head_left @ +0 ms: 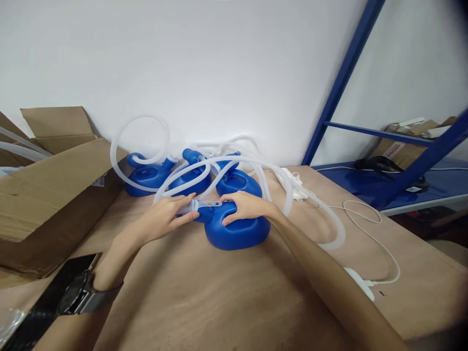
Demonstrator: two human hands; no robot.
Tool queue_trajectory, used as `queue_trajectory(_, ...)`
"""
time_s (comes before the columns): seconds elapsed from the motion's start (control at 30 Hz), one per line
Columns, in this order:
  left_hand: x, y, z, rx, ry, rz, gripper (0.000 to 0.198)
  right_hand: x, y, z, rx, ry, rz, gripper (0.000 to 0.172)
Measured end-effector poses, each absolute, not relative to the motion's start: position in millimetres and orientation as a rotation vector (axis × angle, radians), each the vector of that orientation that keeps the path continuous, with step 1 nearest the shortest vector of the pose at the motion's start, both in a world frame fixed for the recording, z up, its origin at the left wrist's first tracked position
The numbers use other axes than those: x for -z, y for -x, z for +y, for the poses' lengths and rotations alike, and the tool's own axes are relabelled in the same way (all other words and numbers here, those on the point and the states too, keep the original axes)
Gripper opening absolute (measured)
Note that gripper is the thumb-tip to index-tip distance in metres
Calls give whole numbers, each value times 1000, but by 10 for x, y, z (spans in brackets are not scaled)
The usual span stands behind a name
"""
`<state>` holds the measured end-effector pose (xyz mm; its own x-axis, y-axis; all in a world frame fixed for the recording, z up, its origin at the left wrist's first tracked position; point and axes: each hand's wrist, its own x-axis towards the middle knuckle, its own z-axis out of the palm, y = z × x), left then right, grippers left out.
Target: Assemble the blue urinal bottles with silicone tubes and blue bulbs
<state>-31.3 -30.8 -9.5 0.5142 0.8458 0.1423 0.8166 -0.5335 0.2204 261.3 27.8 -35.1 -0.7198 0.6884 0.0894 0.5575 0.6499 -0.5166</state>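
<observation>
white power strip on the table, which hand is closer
Right. The right hand is on the blue plastic jug, short of the white power strip, which lies ahead and rightward. The left hand is farther off, at the jug's neck.

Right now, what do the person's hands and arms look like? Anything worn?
The left hand and right hand are bare, with no gloves, and neither forearm shows a sleeve. The left wrist wears a watch with a grey metal band.

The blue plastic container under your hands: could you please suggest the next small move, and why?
Probably press the clear fitting firmly into the spout of the blue container: the left hand holds it there, while the right hand steadies the body.
</observation>
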Motion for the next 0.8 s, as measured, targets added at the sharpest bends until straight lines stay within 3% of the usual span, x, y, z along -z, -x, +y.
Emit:
queue_trajectory(0.33, 58, 264, -299, -453, -2345, 1306, 60, 340, -2639, 305, -745, 1012, -2598, 69)
queue_trajectory(0.6, 127, 372, -179, -497, -1806, 1035, 37, 327, -2695, 245, -844, 908, -2654, 72)
queue_trajectory(0.8, 418, 264, -79, -677, -1540, 973, 42, 335, -2697, 271, -848, 870, -2674, 70)
